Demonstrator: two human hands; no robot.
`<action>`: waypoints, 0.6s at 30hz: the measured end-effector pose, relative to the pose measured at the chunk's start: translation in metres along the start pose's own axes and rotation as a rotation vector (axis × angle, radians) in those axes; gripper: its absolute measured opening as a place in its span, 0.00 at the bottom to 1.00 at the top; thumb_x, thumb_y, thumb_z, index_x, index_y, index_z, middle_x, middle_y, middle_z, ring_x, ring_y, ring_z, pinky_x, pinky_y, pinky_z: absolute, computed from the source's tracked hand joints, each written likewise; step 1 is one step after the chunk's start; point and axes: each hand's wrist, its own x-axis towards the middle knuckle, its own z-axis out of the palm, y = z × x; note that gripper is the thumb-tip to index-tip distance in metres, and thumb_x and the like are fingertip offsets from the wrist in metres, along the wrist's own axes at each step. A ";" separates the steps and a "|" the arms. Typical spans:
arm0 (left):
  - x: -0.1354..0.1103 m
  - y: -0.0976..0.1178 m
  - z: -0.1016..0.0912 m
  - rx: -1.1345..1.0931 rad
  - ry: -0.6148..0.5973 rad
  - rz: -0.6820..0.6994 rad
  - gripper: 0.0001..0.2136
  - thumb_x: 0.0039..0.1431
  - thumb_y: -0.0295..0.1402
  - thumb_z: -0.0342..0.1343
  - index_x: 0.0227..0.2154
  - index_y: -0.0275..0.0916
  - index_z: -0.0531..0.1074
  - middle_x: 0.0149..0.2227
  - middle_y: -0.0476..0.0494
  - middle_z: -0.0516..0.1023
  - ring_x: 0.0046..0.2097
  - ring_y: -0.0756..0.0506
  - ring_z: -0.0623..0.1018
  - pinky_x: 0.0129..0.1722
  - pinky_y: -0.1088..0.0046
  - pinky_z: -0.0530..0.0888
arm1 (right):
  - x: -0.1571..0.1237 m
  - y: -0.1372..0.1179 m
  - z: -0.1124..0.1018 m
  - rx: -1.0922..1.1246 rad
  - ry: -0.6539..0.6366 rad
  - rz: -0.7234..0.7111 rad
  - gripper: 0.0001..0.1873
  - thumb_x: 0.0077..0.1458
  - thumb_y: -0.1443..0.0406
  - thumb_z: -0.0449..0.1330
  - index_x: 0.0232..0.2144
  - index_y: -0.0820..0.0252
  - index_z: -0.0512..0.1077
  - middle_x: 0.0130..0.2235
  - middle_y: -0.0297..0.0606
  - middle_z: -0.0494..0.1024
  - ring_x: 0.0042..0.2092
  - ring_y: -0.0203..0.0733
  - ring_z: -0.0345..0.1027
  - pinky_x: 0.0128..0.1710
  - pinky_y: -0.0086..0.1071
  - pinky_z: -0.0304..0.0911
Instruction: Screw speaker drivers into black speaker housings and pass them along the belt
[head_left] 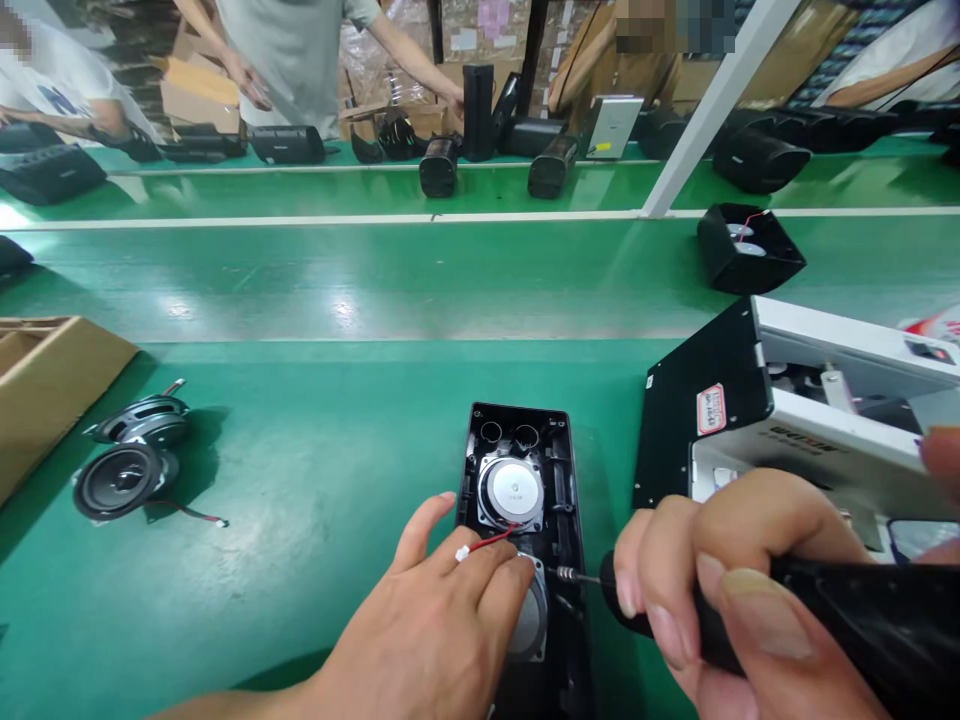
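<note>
A black speaker housing lies lengthwise before me, its inside facing up. Two drivers with silver magnets sit in it: an upper speaker driver and a lower speaker driver. My left hand is closed over the lower one's upper edge, little finger lifted, thumb hidden. A red lead with a white connector lies across its fingers. My right hand is wrapped around a black screwdriver. Its bit points left, by the lower driver's upper right corner; whether it touches a screw cannot be made out.
Two loose speaker drivers rest on the green bench at left, beside a cardboard box. A black-and-white machine stands at right. Beyond are an open housing, a white post, several black speakers and co-workers.
</note>
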 end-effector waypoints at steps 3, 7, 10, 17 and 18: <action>-0.001 0.000 0.001 0.008 0.008 0.006 0.12 0.75 0.29 0.56 0.57 0.40 0.76 0.53 0.46 0.89 0.51 0.42 0.87 0.74 0.52 0.62 | -0.001 0.002 0.004 -0.013 -0.003 0.034 0.36 0.71 0.61 0.70 0.70 0.32 0.57 0.26 0.22 0.69 0.21 0.38 0.64 0.25 0.42 0.67; -0.001 0.001 0.001 -0.010 -0.016 -0.009 0.14 0.73 0.27 0.54 0.58 0.40 0.76 0.53 0.46 0.89 0.51 0.41 0.86 0.75 0.50 0.62 | -0.001 0.002 0.011 -0.062 -0.035 -0.008 0.30 0.74 0.63 0.66 0.70 0.35 0.59 0.28 0.24 0.70 0.24 0.39 0.67 0.27 0.44 0.68; 0.000 0.001 -0.001 -0.025 -0.031 -0.022 0.16 0.72 0.25 0.53 0.58 0.40 0.76 0.54 0.45 0.88 0.52 0.40 0.86 0.74 0.48 0.63 | 0.001 0.002 0.017 -0.087 -0.032 -0.046 0.29 0.74 0.66 0.64 0.69 0.38 0.61 0.29 0.25 0.72 0.24 0.40 0.68 0.27 0.45 0.70; 0.004 0.004 -0.004 -0.037 -0.065 -0.025 0.18 0.70 0.24 0.52 0.59 0.41 0.75 0.54 0.45 0.88 0.53 0.40 0.86 0.74 0.47 0.64 | 0.001 0.014 0.012 -0.064 -0.100 -0.034 0.27 0.72 0.68 0.64 0.66 0.40 0.64 0.33 0.29 0.74 0.28 0.41 0.71 0.26 0.41 0.70; 0.005 0.004 -0.004 -0.030 -0.064 -0.021 0.18 0.70 0.24 0.52 0.58 0.40 0.75 0.53 0.45 0.88 0.52 0.39 0.86 0.73 0.47 0.64 | 0.002 0.015 0.010 -0.065 -0.119 -0.032 0.26 0.71 0.68 0.65 0.64 0.41 0.65 0.35 0.31 0.75 0.29 0.42 0.73 0.26 0.41 0.69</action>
